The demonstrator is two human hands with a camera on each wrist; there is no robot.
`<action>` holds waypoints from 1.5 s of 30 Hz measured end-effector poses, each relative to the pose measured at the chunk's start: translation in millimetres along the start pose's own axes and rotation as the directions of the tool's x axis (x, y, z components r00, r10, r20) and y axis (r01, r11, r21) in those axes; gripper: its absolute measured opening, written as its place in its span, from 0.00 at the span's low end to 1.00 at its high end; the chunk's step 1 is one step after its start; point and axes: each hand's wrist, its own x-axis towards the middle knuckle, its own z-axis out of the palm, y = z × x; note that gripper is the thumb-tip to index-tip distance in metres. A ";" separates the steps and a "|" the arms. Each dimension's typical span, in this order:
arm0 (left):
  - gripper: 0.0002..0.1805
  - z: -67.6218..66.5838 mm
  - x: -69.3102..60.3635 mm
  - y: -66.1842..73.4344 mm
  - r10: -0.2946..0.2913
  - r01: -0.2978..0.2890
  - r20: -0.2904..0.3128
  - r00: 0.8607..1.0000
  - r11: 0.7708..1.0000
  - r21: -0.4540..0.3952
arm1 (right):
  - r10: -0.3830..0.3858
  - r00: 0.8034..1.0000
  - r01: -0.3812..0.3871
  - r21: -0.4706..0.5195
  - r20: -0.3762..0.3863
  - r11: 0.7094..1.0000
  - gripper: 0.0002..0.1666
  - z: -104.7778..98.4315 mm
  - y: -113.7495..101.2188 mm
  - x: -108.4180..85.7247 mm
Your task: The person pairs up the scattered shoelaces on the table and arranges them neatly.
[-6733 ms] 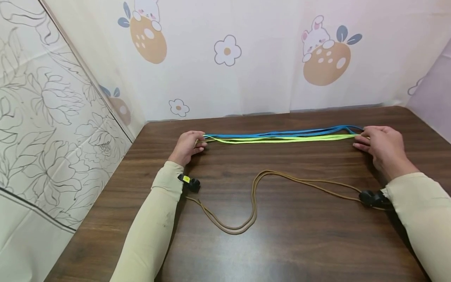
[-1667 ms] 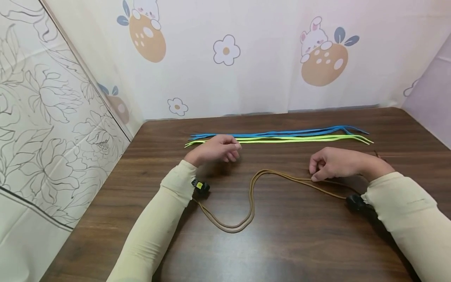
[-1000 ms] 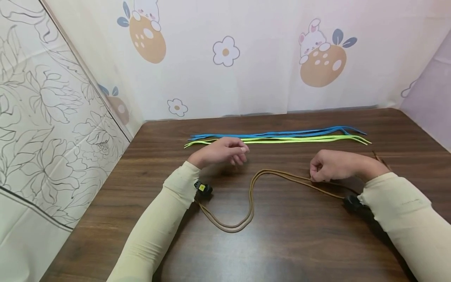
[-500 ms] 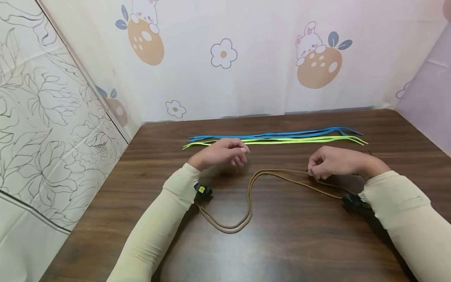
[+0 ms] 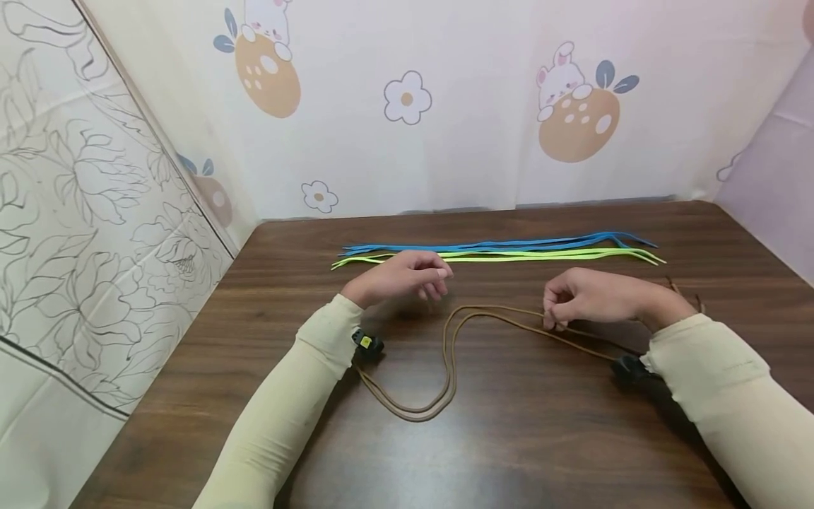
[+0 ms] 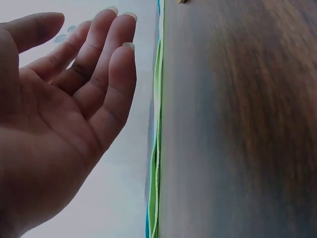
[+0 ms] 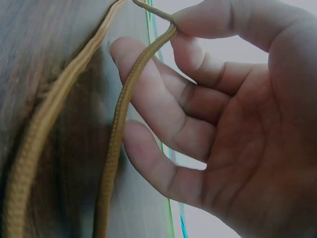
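Observation:
A long brown cord, like a shoelace (image 5: 413,420), lies in an S-shaped curve of two strands on the brown table. My right hand (image 5: 594,295) pinches one strand between thumb and index finger; in the right wrist view the lace (image 7: 119,119) bends at that pinch, while the other fingers curl loosely. The other strand runs apart from the hand. My left hand (image 5: 407,276) hovers with relaxed fingers and holds nothing; the left wrist view shows its palm (image 6: 54,124) bare. Behind it lie flat blue laces (image 5: 509,244) and yellow-green laces (image 5: 509,259), side by side.
The wooden table (image 5: 509,438) meets a patterned wall covering (image 5: 470,141) at the back. A floral sheet (image 5: 95,212) hangs at the left. Small black wrist cameras (image 5: 372,346) sit under both cuffs, close over the brown cord's ends.
Both hands have let go of the blue and yellow-green laces and come nearer. The right hand has taken one brown strand and shifted it slightly left, parting the strands. The left hand hardly moves lately.

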 end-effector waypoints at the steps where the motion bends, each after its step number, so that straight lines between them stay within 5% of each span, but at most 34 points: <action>1: 0.20 0.0 -0.1 0.2 0.001 -0.001 0.002 1.000 1.000 -0.001 | -0.002 1.000 0.002 0.000 0.001 1.000 0.10 0.0 -0.7 -0.3; 19: 0.21 2.0 1.9 -0.7 0.027 -0.026 0.026 0.999 0.999 -0.038 | -0.212 0.977 0.209 0.132 0.012 0.969 0.10 -3.8 -7.7 -3.4; 30: 0.18 9.3 0.4 6.0 0.064 -0.053 0.163 0.985 0.996 -0.066 | -0.286 0.958 0.284 0.224 -0.023 0.932 0.10 -0.9 -8.5 -5.3; 38: 0.19 11.3 0.5 11.1 0.083 -0.074 0.202 0.976 0.996 -0.047 | -0.391 0.920 0.384 0.253 -0.023 0.888 0.09 -0.1 -12.0 -8.3; 45: 0.08 16.5 -0.1 18.6 0.170 -0.148 0.219 0.961 0.982 -0.115 | -0.486 0.874 0.462 0.323 -0.007 0.826 0.10 -1.6 -17.0 -6.1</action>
